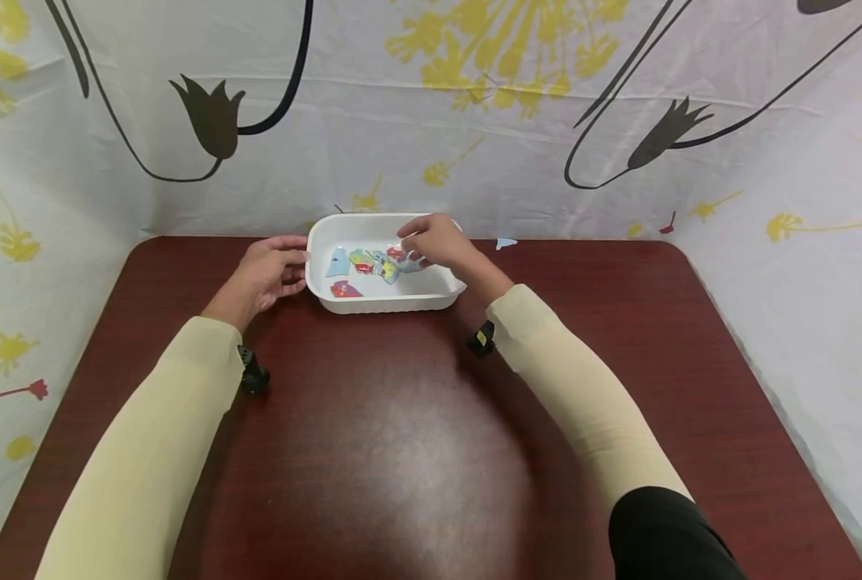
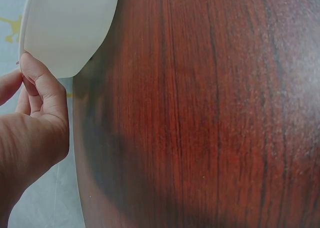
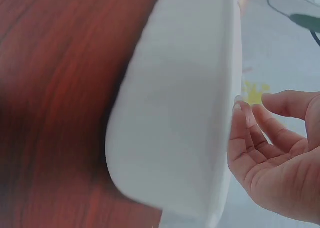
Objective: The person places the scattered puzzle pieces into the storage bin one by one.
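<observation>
A white plastic tray [image 1: 387,304] sits at the back of the table, holding several flat printed pieces that look like jigsaw pieces. Among them are a light blue piece [image 1: 339,263] on the left and a red and purple one [image 1: 346,289] near the front wall. My left hand [image 1: 267,270] holds the tray's left end, fingertips at the rim, as the left wrist view also shows. Over the tray's right half is my right hand [image 1: 441,242], fingers loosely bent and pointing down toward the pieces. The right wrist view shows its thumb apart from the fingers; the tray wall partly hides the fingertips.
A dark red wooden table [image 1: 373,435] spreads in front of the tray. Behind and beside it hangs a white cloth [image 1: 373,97] with plant prints. A small light blue piece [image 1: 506,242] lies at the table's back edge, right of the tray.
</observation>
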`<state>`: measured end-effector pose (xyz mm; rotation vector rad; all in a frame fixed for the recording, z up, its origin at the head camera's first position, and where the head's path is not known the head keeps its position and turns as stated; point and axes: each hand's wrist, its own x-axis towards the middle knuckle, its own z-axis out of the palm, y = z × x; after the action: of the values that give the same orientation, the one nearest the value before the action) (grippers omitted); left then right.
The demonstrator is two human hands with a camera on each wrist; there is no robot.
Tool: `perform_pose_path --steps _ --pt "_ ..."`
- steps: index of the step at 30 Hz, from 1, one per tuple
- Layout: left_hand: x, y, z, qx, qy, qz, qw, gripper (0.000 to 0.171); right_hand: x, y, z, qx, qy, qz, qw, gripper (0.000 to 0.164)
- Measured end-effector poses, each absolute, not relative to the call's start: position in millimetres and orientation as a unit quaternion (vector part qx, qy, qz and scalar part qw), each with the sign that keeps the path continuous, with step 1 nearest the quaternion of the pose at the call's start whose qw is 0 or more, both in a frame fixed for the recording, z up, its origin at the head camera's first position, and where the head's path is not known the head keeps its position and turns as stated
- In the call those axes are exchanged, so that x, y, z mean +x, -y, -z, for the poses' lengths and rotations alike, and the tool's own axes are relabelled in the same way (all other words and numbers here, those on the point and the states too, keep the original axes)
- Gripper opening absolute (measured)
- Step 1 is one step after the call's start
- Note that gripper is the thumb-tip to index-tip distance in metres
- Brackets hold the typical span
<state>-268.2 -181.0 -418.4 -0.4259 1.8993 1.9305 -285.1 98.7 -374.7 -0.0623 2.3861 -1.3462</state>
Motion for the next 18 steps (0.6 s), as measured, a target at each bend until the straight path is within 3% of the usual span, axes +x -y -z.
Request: perform_pose_path --steps 18 --pt "-267 181 419 -0.147 -0.682 -0.688 0.200 0.042 -311 -170 366 0.090 -0.824 0.541 0.146 0.035"
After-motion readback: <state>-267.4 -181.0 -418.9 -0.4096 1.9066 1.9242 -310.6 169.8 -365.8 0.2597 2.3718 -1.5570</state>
